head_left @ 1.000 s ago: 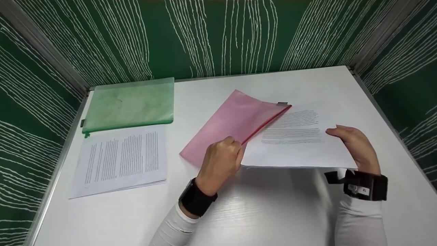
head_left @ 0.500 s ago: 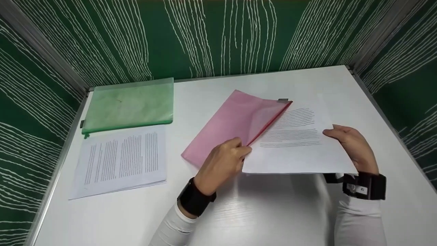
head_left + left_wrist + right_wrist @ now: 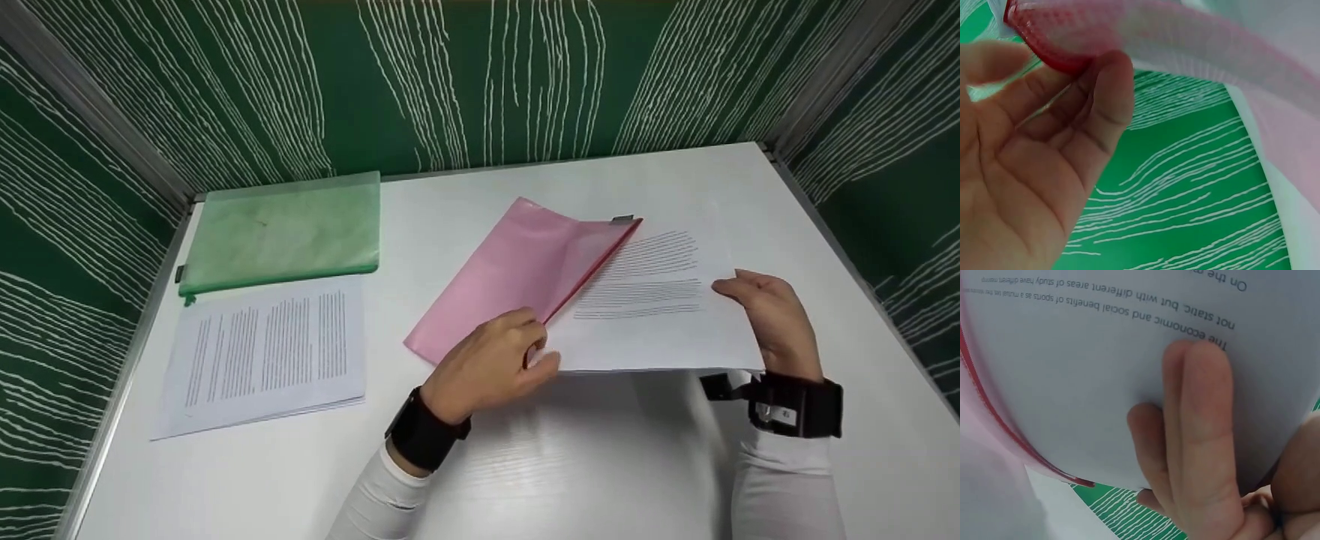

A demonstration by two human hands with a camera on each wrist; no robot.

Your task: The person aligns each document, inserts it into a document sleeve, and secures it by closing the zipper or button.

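In the head view a pink zip pouch [image 3: 502, 277] with a red zip edge lies slanted at the middle of the table. A stack of printed paper [image 3: 645, 337] is partly inside its opening. My left hand [image 3: 491, 364] has curled fingers at the pouch's near corner, the thumb standing apart. The left wrist view shows those fingertips at the red zip edge [image 3: 1069, 63]. With the thumb on top and fingers beneath, my right hand [image 3: 776, 319] grips the paper's right end. In the right wrist view, its fingers [image 3: 1207, 410] lie against the printed underside [image 3: 1072, 382].
On the left of the white table [image 3: 495, 487], a green zip pouch [image 3: 285, 232] lies at the back edge. Another printed paper stack [image 3: 262, 360] lies just in front of it. Green walls [image 3: 487, 82] with white lines enclose the back and sides.
The left thumb has come away from the fingers at the pouch's corner. The right hand and the paper have shifted slightly left, and the pouch's near-left corner has moved a little right.
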